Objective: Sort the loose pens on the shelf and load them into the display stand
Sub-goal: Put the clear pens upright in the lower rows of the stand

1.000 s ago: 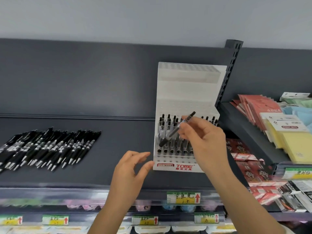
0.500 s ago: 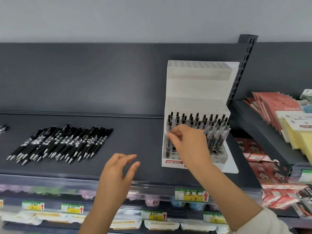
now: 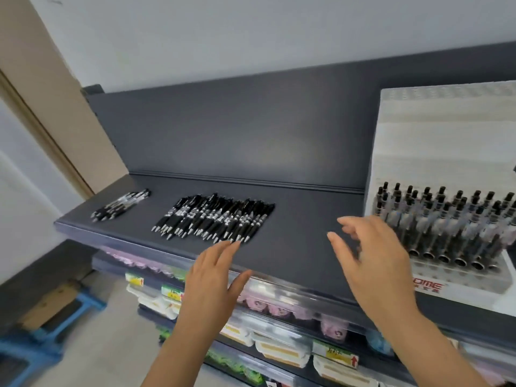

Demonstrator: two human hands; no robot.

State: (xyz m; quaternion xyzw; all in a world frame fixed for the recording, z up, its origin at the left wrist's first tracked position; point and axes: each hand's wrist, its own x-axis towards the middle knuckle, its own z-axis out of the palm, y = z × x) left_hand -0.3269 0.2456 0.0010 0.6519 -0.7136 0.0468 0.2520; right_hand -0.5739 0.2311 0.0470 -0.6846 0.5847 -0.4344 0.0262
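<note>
Right hand (image 3: pixel 374 263), now empty, has withdrawn from the display stand (image 3: pixel 435 141)

- The right hand (image 3: pixel 374 263) had pinched a single pen a second ago, then lowered it into the front row of the display stand (image 3: pixel 435 152); it came away empty, fingers loosely spread, and drew left over the shelf (image 3: pixel 301 219).
- The left hand (image 3: pixel 215 277) reached forward with straightened fingers until its tips lay just short of the large row of loose pens (image 3: pixel 215 216).
- The view swung left: a small bunch of pens (image 3: pixel 121 205) and a blue stool (image 3: pixel 42 331) came into sight, and the stand slid to the right edge.
</note>
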